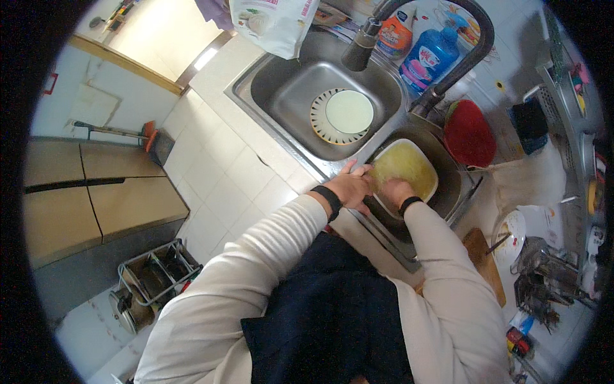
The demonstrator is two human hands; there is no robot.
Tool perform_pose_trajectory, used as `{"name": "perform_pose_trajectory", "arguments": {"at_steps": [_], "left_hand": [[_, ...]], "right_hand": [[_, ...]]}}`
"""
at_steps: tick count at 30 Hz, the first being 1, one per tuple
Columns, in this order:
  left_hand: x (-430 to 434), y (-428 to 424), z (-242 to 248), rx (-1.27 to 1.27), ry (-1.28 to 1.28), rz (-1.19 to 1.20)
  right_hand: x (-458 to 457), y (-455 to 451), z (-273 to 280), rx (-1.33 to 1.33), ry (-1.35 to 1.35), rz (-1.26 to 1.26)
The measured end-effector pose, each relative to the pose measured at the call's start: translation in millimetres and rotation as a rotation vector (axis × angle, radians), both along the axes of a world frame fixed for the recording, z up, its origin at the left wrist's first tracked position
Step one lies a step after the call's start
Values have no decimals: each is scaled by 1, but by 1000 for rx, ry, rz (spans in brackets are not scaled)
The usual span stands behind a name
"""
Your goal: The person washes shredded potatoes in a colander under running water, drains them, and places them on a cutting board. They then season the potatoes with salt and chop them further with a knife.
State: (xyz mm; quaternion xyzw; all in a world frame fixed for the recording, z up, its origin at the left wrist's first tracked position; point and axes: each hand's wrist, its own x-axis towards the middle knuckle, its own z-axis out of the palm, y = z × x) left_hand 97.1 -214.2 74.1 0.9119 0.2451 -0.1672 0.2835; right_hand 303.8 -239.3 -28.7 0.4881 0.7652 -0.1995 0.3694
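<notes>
A white basin [430, 162] with yellowish contents stands in the right bowl of a stainless steel sink [314, 165]. My right hand [397, 191] reaches into the basin's near side; its fingers are partly hidden in the contents, so what it touches there cannot be told. At the basin's left side is my left hand [352, 188], its fingers spread over the basin's edge and the sink rim; whether it grips the basin is unclear. In the left bowl, a pale green round dish [350, 112] lies on a plate with a dark-patterned rim [319, 126].
A black faucet [472, 57] arches over the sink. Behind it stand a blue bottle [429, 60] and an orange spray bottle [395, 36]. A white bag [273, 24] overhangs the left bowl. To the right are a red item [470, 134], a wooden cutting board [484, 264] and a plate [511, 235].
</notes>
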Motion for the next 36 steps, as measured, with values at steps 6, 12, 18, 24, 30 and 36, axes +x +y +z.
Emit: {"name": "perform_pose_trajectory", "arguments": {"at_steps": [6,12,18,24,30,36], "left_hand": [[-1,1,-5,39,-25,-4],[0,0,-9,38,-14,3],[2,1,-6,20,11,3],[2,3,-8,33,-1,-19],[2,3,-8,27,8,-9],[1,2,-13,56,-12,-10]], "right_hand": [[30,12,21,60,453,-342],[57,15,36,297,710,-393],[45,-7,77,251,465,-491],[30,-10,89,480,323,-416],[20,11,90,635,608,-727],[27,10,77,693,608,-676]]}}
